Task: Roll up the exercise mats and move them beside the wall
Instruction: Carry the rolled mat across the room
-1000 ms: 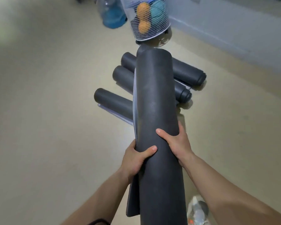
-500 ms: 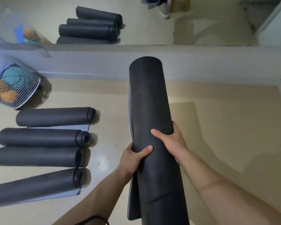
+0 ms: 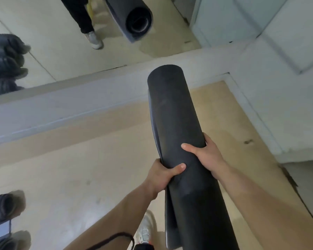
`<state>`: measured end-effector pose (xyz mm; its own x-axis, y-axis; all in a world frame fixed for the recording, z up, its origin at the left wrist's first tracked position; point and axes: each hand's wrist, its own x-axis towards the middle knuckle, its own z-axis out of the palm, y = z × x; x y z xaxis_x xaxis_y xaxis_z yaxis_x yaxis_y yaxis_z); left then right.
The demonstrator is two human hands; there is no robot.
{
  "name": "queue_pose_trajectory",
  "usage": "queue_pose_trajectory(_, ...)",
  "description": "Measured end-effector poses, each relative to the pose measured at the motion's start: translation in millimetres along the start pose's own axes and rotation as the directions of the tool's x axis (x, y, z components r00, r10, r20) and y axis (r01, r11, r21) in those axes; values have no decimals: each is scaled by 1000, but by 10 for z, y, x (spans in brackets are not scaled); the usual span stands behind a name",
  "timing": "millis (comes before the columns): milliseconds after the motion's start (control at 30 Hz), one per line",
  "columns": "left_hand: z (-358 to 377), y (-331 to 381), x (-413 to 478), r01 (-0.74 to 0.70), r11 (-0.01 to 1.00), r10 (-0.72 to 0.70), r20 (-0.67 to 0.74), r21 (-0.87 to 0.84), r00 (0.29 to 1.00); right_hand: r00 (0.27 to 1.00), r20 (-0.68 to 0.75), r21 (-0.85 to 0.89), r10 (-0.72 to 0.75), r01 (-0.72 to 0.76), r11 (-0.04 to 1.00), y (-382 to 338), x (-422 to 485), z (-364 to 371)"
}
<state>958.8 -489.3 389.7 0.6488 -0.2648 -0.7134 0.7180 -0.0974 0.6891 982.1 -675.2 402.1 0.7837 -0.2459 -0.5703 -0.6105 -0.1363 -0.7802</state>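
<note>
Dark grey rolled foam exercise mat (image 3: 175, 123) is held off the beige floor (image 3: 79, 177) by both hands, about midway along the stretch of it that is in view. It slants up and away from the person, its near end running out of the bottom of the view. Its far end points at the pale wall base (image 3: 79, 105) under a wall mirror (image 3: 61, 42). The left hand (image 3: 161, 175) grips the roll from the left side, thumb pressed across the top. The right hand (image 3: 210, 156) grips it a little further along from the right, thumb laid over the top and fingers (image 3: 209, 139) curled round the far side. Both hands are closed tight on the mat. A loose outer flap of the mat hangs down the roll's left side.

Two more rolled dark mats (image 3: 2, 206) lie on the floor at the lower left edge, well apart from the held one and only partly in view. The mirror shows the open end of the held roll (image 3: 137, 20), a stack of rolled mats (image 3: 4, 65) and a trouser leg with a pale shoe (image 3: 94, 40). A white panelled wall (image 3: 278, 69) meets the mirror wall at a corner on the right. A black strap (image 3: 116, 237) loops the left wrist, and a light sneaker (image 3: 145, 230) shows beneath the left forearm.
</note>
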Motion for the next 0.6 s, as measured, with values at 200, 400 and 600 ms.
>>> queue_pose_trajectory(200,777,262,1243,40,991,-49,66,127,997,998,-57,-15,15,-15,1000,210,1073,-872)
queue_pose_trajectory(400,1754,296,2643,77,989,-83,44,128,996,997,-78,-43,19,-23,999,599,2387,-1858)
queue_pose_trajectory(600,2708,67,4137,79,995,-77,-44,58,996,1000,-18,-96,24,-26,995,1139,3849,-2701)
